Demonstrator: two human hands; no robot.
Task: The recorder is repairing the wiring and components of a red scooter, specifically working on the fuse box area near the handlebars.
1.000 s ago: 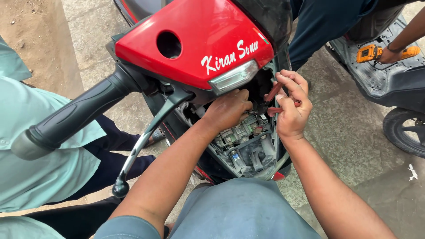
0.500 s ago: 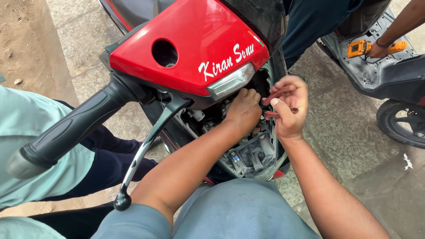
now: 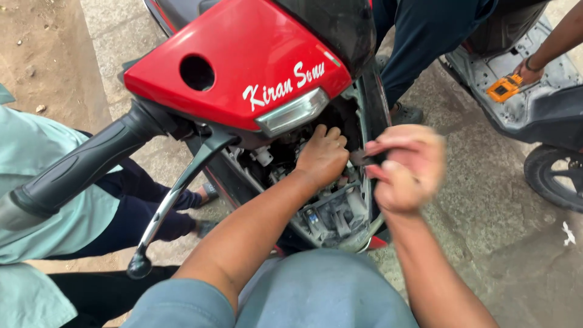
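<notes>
Two hands (image 3: pixel 322 155) (image 3: pixel 404 167) at red scooter's (image 3: pixel 243 67) exposed, dusty grey wiring cavity (image 3: pixel 331 212)

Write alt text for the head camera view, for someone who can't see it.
A person's left hand reaches into the open front of a red scooter, among its exposed parts, while the blurred right hand pinches a small dark object beside it.

Red scooter panel (image 3: pixel 243 61): glossy painted plastic, smooth; handlebar grip (image 3: pixel 85 164): matt black rubber, ribbed; brake lever (image 3: pixel 176 194): dark metal with dull sheen; headlamp lens (image 3: pixel 293 113): clear glossy plastic; exposed inner housing (image 3: pixel 334 212): dusty grey matt plastic; ground (image 3: pixel 486 231): rough, stained concrete; trouser knee (image 3: pixel 328 291): soft grey-blue cloth.
</notes>
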